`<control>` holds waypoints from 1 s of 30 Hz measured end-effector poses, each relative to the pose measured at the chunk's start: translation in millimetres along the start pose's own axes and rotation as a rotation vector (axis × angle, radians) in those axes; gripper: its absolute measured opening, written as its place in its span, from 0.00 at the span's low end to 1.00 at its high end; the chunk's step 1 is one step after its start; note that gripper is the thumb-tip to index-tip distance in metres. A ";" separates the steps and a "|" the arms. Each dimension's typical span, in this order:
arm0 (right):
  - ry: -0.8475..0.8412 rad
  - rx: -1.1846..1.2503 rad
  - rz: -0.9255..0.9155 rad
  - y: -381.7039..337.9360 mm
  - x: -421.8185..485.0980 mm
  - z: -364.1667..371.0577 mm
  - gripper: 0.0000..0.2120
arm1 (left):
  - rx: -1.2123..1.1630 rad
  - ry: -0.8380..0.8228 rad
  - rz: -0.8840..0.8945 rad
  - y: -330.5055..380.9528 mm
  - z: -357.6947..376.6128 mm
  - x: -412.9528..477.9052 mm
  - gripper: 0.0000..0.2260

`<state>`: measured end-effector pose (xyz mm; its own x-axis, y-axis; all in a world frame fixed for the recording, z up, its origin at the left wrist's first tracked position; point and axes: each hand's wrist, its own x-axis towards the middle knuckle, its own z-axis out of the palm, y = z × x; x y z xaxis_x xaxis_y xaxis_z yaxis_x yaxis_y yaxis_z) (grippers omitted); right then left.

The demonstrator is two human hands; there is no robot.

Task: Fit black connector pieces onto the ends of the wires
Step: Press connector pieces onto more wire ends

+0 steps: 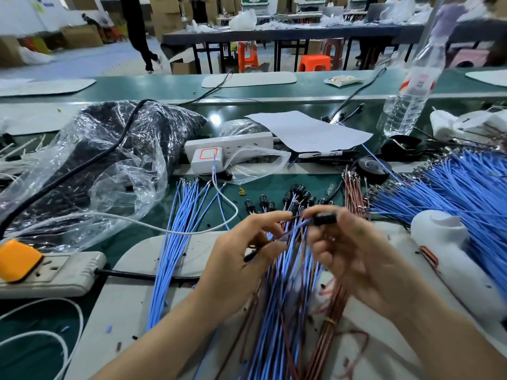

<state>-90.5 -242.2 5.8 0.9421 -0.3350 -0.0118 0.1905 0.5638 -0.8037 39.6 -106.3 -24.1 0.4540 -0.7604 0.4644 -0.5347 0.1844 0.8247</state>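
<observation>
The desk point(274, 185) is a green workbench in a large workshop, with more tables, orange stools and stacked cartons behind it. I work over a white mat point(170, 259) at the near edge, where a bundle of blue wires point(282, 311) runs away from me under my hands.

My left hand point(241, 253) pinches a single wire point(301, 223) close to its tip between thumb and forefinger. I hold it that short, I think, so the end stays stiff and goes where I aim it. My right hand point(354, 253) grips a black connector piece point(325, 219) in its fingertips, turned with its opening toward that tip. The two meet just above the bundle, but motion blur hides whether the wire has entered yet.

More loose connectors point(296, 196) lie in a cluster just beyond my fingers, near enough to reach without shifting my arms. Brown wires point(352, 193) lie beside them, and a big fan of blue wires point(452, 193) spreads at the far right with its metal tips pointing my way, ready to be drawn one by one. A second blue bundle point(175, 242) lies to the left.

A crumpled plastic bag point(109, 165), a power strip point(49, 272) and a water bottle point(408, 97) sit farther out, away from the working patch.
</observation>
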 end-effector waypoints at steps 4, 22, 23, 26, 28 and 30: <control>0.157 0.205 -0.176 -22.4 5.2 -9.1 0.12 | 0.260 0.002 0.181 0.8 -5.6 4.4 0.13; 0.632 0.311 -0.330 -37.9 7.4 -40.6 0.08 | 0.824 -0.684 -0.028 107.6 -55.2 40.2 0.12; 0.619 0.222 -0.303 -33.1 10.0 -37.7 0.03 | 0.795 -0.867 -0.162 106.9 -53.1 29.4 0.12; 0.506 -0.037 -0.268 -16.0 11.2 -29.4 0.20 | 0.808 -1.059 -0.340 96.1 -55.2 15.1 0.15; 0.483 -0.273 -0.242 -6.4 11.4 -23.3 0.21 | 1.022 -0.949 -0.370 80.8 -65.6 20.0 0.14; 0.502 -0.446 -0.231 1.2 12.6 -22.1 0.15 | 1.230 -0.824 -0.441 59.2 -74.5 21.5 0.15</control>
<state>-84.5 -262.4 -8.4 0.6297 -0.7768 0.0018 0.1379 0.1096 -0.9844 70.8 -65.3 58.7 0.4434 -0.8126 -0.3782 -0.8935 -0.4343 -0.1144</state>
